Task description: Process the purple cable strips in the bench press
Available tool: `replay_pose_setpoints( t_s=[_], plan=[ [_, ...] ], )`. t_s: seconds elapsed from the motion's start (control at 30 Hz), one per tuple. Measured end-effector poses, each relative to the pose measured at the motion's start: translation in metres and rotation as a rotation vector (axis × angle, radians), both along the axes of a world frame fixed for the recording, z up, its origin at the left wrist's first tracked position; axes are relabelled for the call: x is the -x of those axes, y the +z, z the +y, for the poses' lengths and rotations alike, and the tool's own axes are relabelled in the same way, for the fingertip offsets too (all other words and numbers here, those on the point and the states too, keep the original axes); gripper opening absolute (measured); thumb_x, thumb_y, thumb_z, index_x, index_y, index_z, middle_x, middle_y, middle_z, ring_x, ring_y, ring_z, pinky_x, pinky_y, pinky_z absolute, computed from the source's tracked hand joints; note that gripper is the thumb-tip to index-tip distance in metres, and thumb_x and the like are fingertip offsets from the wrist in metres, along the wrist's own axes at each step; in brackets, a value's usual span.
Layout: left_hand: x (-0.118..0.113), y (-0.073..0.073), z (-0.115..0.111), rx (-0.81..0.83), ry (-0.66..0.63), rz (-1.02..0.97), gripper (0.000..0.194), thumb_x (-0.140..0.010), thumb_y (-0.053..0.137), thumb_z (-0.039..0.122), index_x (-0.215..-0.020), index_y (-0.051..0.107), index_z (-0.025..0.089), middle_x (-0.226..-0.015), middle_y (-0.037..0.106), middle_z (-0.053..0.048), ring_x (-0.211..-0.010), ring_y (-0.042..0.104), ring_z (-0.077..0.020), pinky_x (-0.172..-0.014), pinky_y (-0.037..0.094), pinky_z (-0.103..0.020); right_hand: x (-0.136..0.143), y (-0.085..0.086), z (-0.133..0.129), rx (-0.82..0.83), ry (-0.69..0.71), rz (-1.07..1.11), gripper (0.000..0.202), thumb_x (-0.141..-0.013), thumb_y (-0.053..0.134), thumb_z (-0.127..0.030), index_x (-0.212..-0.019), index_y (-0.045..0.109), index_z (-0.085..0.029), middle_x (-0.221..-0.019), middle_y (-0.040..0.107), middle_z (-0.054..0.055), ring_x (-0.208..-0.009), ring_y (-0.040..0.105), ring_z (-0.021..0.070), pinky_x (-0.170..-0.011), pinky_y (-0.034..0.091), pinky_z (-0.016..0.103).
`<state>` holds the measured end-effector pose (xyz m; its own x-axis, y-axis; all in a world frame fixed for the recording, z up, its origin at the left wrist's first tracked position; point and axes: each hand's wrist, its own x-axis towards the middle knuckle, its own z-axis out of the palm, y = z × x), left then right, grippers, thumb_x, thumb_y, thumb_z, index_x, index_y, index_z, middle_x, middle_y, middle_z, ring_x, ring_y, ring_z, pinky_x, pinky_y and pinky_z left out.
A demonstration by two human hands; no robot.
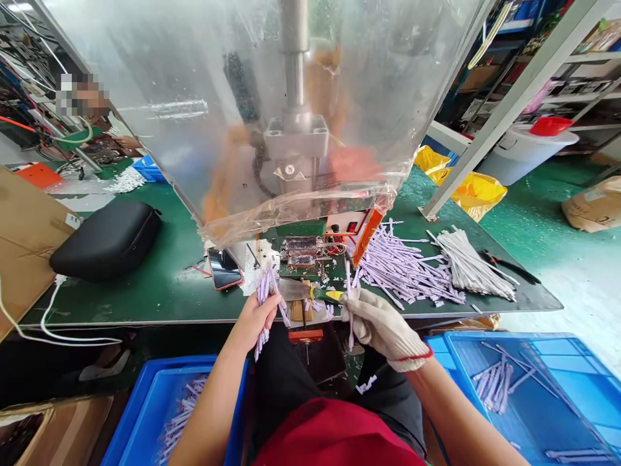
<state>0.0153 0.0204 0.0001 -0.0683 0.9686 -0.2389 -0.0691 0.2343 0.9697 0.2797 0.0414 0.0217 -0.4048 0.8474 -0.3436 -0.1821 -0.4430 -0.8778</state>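
Observation:
My bare left hand [259, 318] is closed round a bundle of thin purple plastic strips [264, 285] at the table's front edge. On my right hand [373, 323] is a white knitted glove with a red cuff. Its fingers pinch a purple strip [350, 323] that stands roughly upright. Between the hands lies a scraper [297, 290] with a green and yellow handle, whose end is close to the gloved fingers. Behind it sits a small metal fixture [301, 251] with scraps around it. A large pile of purple strips [405, 265] lies to the right.
A cloudy plastic guard [184, 116] hangs before the press. Grey-white strips [478, 265] and pliers [514, 266] lie at right. At left are a phone [225, 269] and a black case [107, 239]. Blue bins [130, 414] [548, 375] flank my legs.

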Motion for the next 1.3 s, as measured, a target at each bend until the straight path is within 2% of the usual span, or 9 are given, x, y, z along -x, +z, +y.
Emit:
replay_pose_setpoints(
  t_s=[0.17,0.23,0.33,0.43,0.5,0.6,0.77,0.93,1.3],
  plan=[
    [-0.001,-0.011,-0.004,0.002,0.119,-0.057,0.030,-0.079,0.070,0.042,-0.070,0.057,0.016,-0.051,0.055,0.005,-0.036,0.035,-0.0039,-0.038,0.024,-0.018,0.042,0.004,0.010,-0.116,0.155,-0.121,0.044,-0.089,0.053,-0.059,-0.076,0.056,-0.017,-0.062,0.066,0.002,-0.033,0.043,0.0058,-0.029,0.033,0.016],
    [-0.001,-0.012,-0.005,0.011,0.129,-0.099,0.026,-0.073,0.075,0.036,-0.082,0.062,0.015,-0.055,0.059,0.004,-0.037,0.037,-0.0039,-0.038,0.026,-0.017,0.056,0.002,0.018,-0.143,0.127,-0.160,0.043,-0.087,0.055,-0.057,-0.073,0.056,-0.017,-0.060,0.066,0.002,-0.032,0.043,0.0061,-0.029,0.033,0.016],
    [0.001,-0.012,-0.006,0.027,0.086,-0.161,0.040,-0.068,0.077,0.029,-0.103,0.066,0.014,-0.065,0.065,0.002,-0.038,0.037,-0.0029,-0.038,0.026,-0.017,0.071,-0.006,0.030,-0.137,0.066,-0.170,0.042,-0.083,0.058,-0.055,-0.068,0.056,-0.016,-0.058,0.066,0.003,-0.031,0.043,0.0068,-0.028,0.031,0.018],
    [0.004,-0.012,-0.006,0.028,0.086,-0.178,0.036,-0.071,0.075,0.030,-0.102,0.068,0.013,-0.068,0.067,0.000,-0.037,0.035,-0.0016,-0.037,0.024,-0.016,0.080,-0.015,0.036,-0.075,0.040,-0.143,0.040,-0.081,0.057,-0.053,-0.067,0.058,-0.016,-0.058,0.067,0.004,-0.030,0.044,0.0075,-0.028,0.032,0.018],
    [0.005,-0.013,-0.007,0.040,0.091,-0.164,0.027,-0.075,0.074,0.035,-0.086,0.069,0.012,-0.062,0.065,0.000,-0.036,0.034,-0.0017,-0.037,0.026,-0.017,0.084,-0.018,0.037,-0.054,0.030,-0.124,0.038,-0.081,0.057,-0.052,-0.066,0.057,-0.016,-0.057,0.067,0.004,-0.031,0.045,0.0079,-0.029,0.034,0.018],
    [0.005,-0.014,-0.007,0.072,0.097,-0.102,0.036,-0.077,0.073,0.045,-0.065,0.064,0.012,-0.045,0.053,0.004,-0.031,0.031,-0.0025,-0.035,0.026,-0.018,0.088,-0.019,0.036,-0.081,0.011,-0.166,0.036,-0.082,0.056,-0.049,-0.066,0.054,-0.017,-0.057,0.066,0.004,-0.031,0.046,0.0079,-0.029,0.035,0.018],
    [0.005,-0.013,-0.008,0.066,0.139,-0.097,0.041,-0.076,0.074,0.050,-0.091,0.070,0.012,-0.047,0.056,0.005,-0.030,0.031,-0.0023,-0.033,0.021,-0.016,0.090,-0.016,0.038,-0.092,-0.021,-0.218,0.031,-0.083,0.056,-0.046,-0.069,0.054,-0.018,-0.059,0.068,0.004,-0.030,0.047,0.0094,-0.028,0.037,0.020],
    [0.008,-0.013,-0.011,0.074,0.181,-0.123,0.039,-0.071,0.079,0.048,-0.075,0.068,0.011,-0.063,0.065,-0.001,-0.032,0.034,0.0013,-0.033,0.024,-0.014,0.093,-0.013,0.044,-0.088,-0.014,-0.211,0.030,-0.085,0.053,-0.042,-0.067,0.053,-0.018,-0.059,0.068,0.004,-0.031,0.048,0.0090,-0.028,0.035,0.019],
    [0.015,-0.011,-0.019,0.087,0.113,-0.081,0.040,-0.075,0.075,0.053,-0.073,0.067,0.013,-0.047,0.055,0.003,-0.032,0.033,-0.0023,-0.033,0.020,-0.015,0.097,-0.019,0.046,-0.069,-0.016,-0.174,0.031,-0.086,0.054,-0.042,-0.065,0.053,-0.018,-0.058,0.067,0.004,-0.031,0.047,0.0088,-0.028,0.035,0.020]
  ],
)
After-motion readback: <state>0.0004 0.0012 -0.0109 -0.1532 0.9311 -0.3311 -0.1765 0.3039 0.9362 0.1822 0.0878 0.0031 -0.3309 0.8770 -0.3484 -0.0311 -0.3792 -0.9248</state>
